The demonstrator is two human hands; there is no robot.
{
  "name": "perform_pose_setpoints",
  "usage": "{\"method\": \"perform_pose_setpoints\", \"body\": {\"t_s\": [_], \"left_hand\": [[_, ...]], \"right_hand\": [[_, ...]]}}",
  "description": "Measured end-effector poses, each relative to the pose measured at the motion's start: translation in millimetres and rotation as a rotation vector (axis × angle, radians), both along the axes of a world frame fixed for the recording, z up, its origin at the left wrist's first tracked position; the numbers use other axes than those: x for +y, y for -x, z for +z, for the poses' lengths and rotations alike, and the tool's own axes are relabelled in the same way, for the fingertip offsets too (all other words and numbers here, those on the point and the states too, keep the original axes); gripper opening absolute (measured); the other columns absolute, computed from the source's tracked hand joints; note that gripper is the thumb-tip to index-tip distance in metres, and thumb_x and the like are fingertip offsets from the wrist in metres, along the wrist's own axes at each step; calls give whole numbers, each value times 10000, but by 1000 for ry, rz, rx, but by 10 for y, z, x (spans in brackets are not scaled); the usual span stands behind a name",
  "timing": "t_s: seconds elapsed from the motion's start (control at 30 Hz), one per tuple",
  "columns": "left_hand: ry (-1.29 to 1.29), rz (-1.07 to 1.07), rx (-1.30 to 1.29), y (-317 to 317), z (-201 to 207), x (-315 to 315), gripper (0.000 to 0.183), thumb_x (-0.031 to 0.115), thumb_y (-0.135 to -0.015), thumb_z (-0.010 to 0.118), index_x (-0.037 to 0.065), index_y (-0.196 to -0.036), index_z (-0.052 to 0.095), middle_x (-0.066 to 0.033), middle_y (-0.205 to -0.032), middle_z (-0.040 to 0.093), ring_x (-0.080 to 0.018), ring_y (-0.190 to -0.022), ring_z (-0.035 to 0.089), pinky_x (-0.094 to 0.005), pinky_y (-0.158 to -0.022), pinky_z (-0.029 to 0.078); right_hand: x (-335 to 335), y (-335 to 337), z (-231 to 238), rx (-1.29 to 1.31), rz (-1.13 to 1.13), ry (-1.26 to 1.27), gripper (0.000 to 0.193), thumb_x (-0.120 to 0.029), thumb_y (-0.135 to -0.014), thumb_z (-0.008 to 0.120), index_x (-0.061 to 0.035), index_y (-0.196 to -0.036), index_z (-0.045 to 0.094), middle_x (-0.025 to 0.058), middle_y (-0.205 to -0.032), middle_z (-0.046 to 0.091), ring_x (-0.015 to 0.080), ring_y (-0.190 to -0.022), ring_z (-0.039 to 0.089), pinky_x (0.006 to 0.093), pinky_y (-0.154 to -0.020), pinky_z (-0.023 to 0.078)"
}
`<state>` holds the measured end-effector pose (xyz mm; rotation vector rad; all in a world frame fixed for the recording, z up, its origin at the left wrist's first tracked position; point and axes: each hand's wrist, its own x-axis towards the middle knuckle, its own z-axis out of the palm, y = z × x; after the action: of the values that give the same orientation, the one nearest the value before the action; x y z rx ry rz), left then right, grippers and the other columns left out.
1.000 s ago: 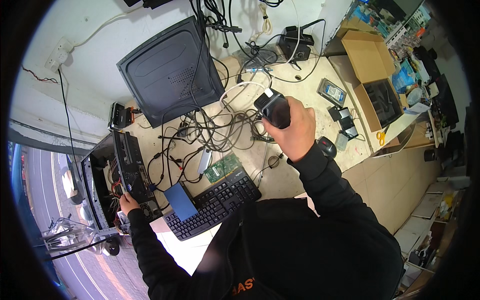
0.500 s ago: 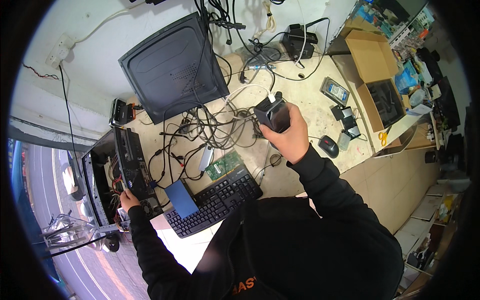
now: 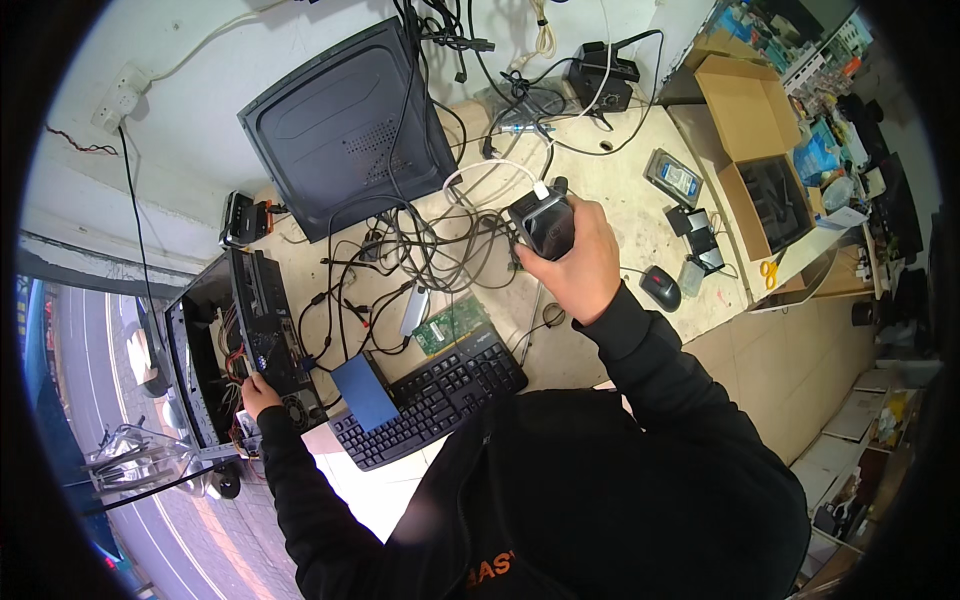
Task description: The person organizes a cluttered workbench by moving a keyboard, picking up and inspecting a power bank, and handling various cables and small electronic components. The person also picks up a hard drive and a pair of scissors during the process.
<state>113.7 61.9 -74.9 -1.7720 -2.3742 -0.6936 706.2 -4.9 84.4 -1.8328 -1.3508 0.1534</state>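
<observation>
Fingers of the person's right hand (image 3: 588, 268) curve in a wide, firm grip around a black, glossy-faced, box-shaped device (image 3: 546, 228), the thumb along its near edge. The device is above the pale worktop (image 3: 625, 185), right of the tangled black cables (image 3: 425, 250); a white plug (image 3: 541, 190) sits in its far end, trailing a looped white cable (image 3: 490, 164). At the near left, the left hand (image 3: 261, 394) reaches to the inner edge of an open black metal computer case (image 3: 275, 335), beside bundled coloured wires (image 3: 233, 362). Its fingers look bent, but whether they pinch anything I cannot tell. The step in hand seems to be steadying the cabled device while the other hand works at the case. Any next move of the device calls for slack in that cable; at the case, careful fingers among the wires.
</observation>
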Motion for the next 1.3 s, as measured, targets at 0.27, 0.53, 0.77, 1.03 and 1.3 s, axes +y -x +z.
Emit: {"method": "perform_pose_setpoints", "body": {"t_s": [0.27,0.53,0.77,1.03,1.3], "left_hand": [[11,-6,-23,31,-14,8,361,305,-964,500,-29,-929,633,-233,-890,628,-422,-833,591,-471,-742,470],[12,-4,1,17,0,2,357,306,-962,503,-22,-906,633,-226,-879,627,-418,-827,591,-470,-729,465],[-5,-8,22,-6,28,-14,379,328,-960,508,-19,-875,632,-233,-845,621,-432,-799,584,-478,-710,461],[10,30,-17,-157,149,-25,379,324,-963,518,-26,-925,660,-232,-845,646,-416,-770,610,-458,-697,481],[8,34,20,60,-2,-1,421,397,-954,501,13,-961,673,-219,-868,666,-410,-811,631,-458,-726,485]], "right_hand": [[10,7,-56,-10,19,-9,589,-257,-675,790,17,-1135,544,193,-971,559,383,-879,571,450,-772,474],[-96,-2,-58,860,346,220,560,-182,-769,796,6,-1220,522,58,-1041,635,121,-896,593,294,-815,506],[-775,414,-224,1226,657,669,611,-215,-730,844,-12,-1218,536,45,-1073,617,125,-997,563,285,-887,464],[-892,332,-345,1832,712,601,511,-147,-858,704,8,-1293,485,161,-1170,617,283,-1015,652,396,-918,516],[-728,268,-242,1968,718,295,535,-299,-967,516,12,-1381,384,208,-1250,568,327,-1117,595,425,-963,479]]}}
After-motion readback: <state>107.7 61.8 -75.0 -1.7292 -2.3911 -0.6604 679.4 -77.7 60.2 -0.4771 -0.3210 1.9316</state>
